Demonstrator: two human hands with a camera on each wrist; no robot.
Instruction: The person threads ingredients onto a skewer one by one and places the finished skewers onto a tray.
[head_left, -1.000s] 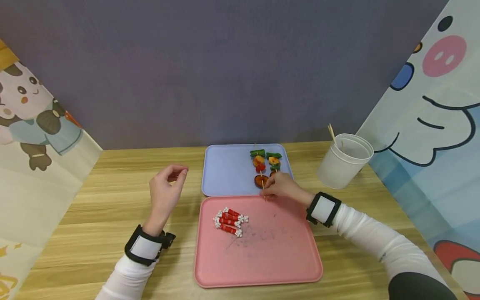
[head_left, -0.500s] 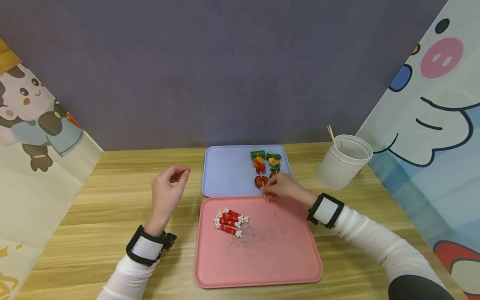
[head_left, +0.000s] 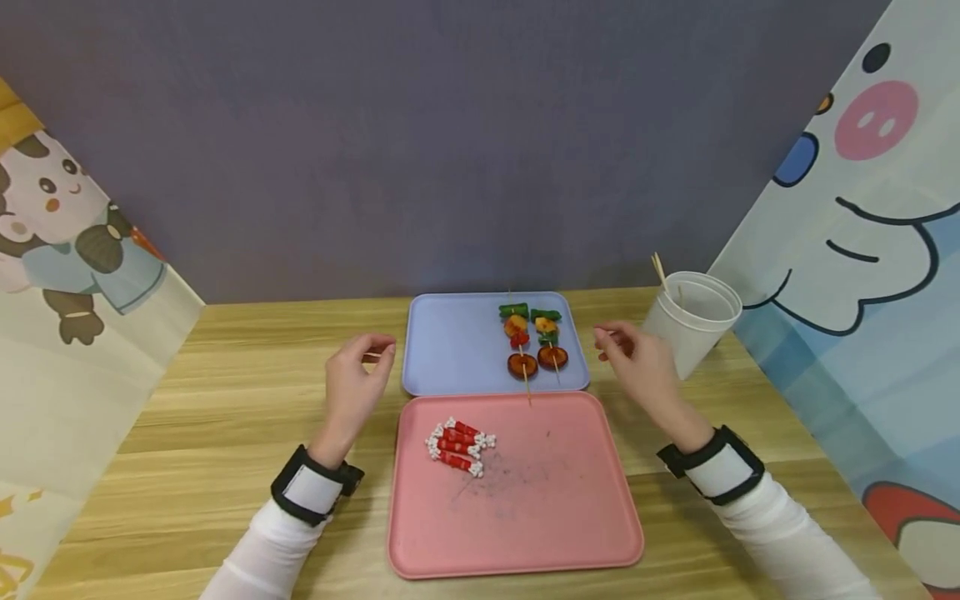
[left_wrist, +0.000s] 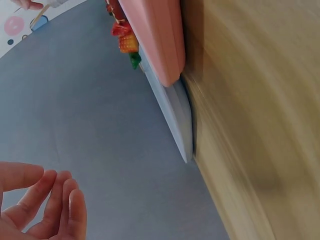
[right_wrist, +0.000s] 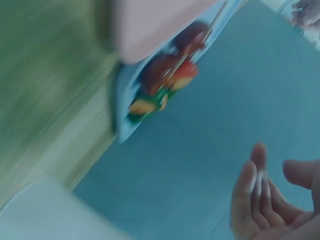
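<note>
The pink tray (head_left: 540,517) lies on the wood-grained counter (head_left: 172,433), and the pale blue tray (head_left: 453,350) sits just beyond its far edge; whether the two rims touch is hard to tell. Two food skewers lie on the blue tray, past the right half of the pink tray's far edge. The left skewer (head_left: 516,325) carries a green piece, an orange-yellow piece, a red piece and a round brown slice, and the end of its bare stick reaches over the pink tray's far rim. The right skewer (head_left: 547,326) runs alongside, with green, yellow and green pieces and another brown slice, its stick ending short of that rim. Off the pink tray's far right corner is the right hand (head_left: 641,367), its grip apart: the right wrist view shows the thumb separated from the fingers, only air between. Off the far left corner is the left hand (head_left: 356,379), its fingers loosely bent and its grip nearly together around air; whether thumb and fingertip meet, I cannot tell. Each wrist wears a black-and-white band (head_left: 311,492) over a white sleeve (head_left: 255,558). Inside the pink tray, left of its middle, a cluster of red tubes (head_left: 457,445) with knobbly white ends lies close together. Farther right, beyond the pink tray's far right corner, stands a white bucket (head_left: 686,333) with thin wooden sticks (head_left: 659,271) leaning out of it.
</note>
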